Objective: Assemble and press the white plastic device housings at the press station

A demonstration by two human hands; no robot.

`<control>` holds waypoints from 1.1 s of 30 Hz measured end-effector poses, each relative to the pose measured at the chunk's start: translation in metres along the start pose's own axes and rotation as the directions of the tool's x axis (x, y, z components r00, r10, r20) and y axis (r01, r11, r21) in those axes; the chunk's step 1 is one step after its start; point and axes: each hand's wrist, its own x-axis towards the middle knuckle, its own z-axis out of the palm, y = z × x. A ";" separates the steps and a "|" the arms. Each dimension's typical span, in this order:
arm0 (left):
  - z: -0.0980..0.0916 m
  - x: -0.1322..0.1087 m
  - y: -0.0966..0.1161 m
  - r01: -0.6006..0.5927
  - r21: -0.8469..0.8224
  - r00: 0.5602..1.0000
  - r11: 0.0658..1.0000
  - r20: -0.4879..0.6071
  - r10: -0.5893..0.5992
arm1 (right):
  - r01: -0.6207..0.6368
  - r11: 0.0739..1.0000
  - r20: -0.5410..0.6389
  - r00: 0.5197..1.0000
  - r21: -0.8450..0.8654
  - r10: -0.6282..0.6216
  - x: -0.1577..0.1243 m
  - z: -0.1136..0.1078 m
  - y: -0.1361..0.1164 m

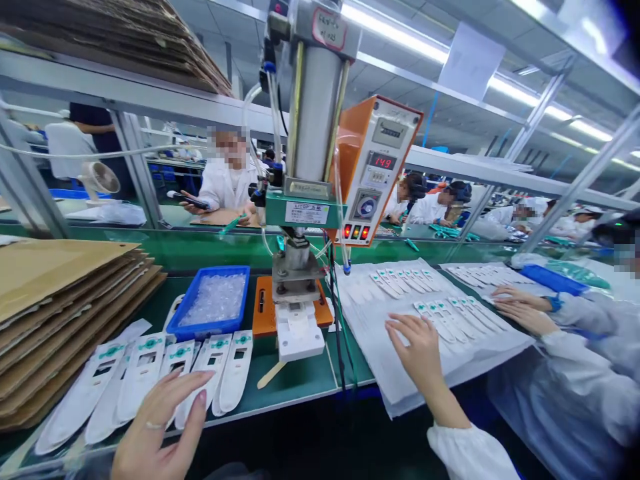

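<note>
My left hand (163, 420), fingers apart and holding nothing, is over the near end of a row of white elongated plastic covers (235, 373) with green marks and small windows. My right hand (413, 347) has its fingers spread above a white sheet (370, 333), beside rows of similar white parts (443, 320). Between my hands stands a press (297, 267) on an orange base (264, 310), with a white fixture (300, 340) below its head. A flat wooden stick (271, 376) lies in front of the fixture.
A blue tray (210, 300) of clear small pieces sits left of the press. Stacked cardboard (65, 320) rises at far left. An orange control box (375, 170) hangs beside the press. A co-worker's hands (525, 310) are at the right; another person (233, 173) sits opposite.
</note>
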 end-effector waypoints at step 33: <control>0.093 0.059 0.087 0.037 -0.190 0.982 0.981 0.189 0.000 | 0.353 0.875 0.140 0.936 -0.332 -0.324 -0.060 -0.025 0.158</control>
